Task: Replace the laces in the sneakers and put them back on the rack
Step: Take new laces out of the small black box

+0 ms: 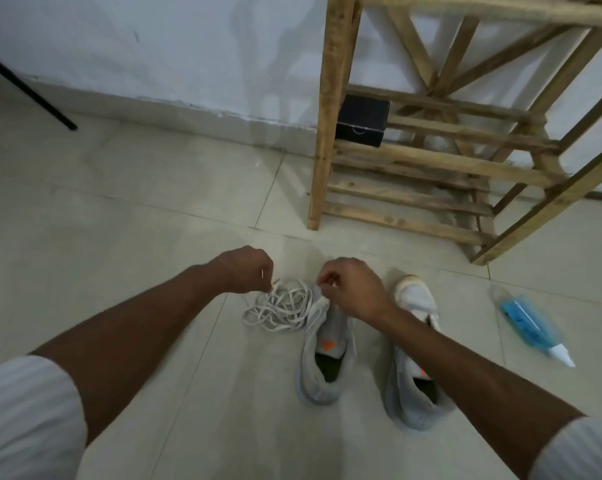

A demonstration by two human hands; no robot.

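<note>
Two grey sneakers with orange marks stand side by side on the tiled floor, the left sneaker [324, 355] and the right sneaker [414, 382], toes pointing away from me. A loose pile of white laces [280, 306] lies just left of the left sneaker's toe. My left hand [247, 270] hovers over the pile with curled fingers pinching a lace end. My right hand [353, 289] sits above the left sneaker's toe, fingers curled round another stretch of lace. The wooden rack [431, 161] stands beyond the sneakers.
A black box [362, 121] sits on a lower shelf of the rack. A blue bottle with a white cap [528, 320] lies on the floor right of the sneakers. A black stand leg [29, 91] slants at far left near the wall.
</note>
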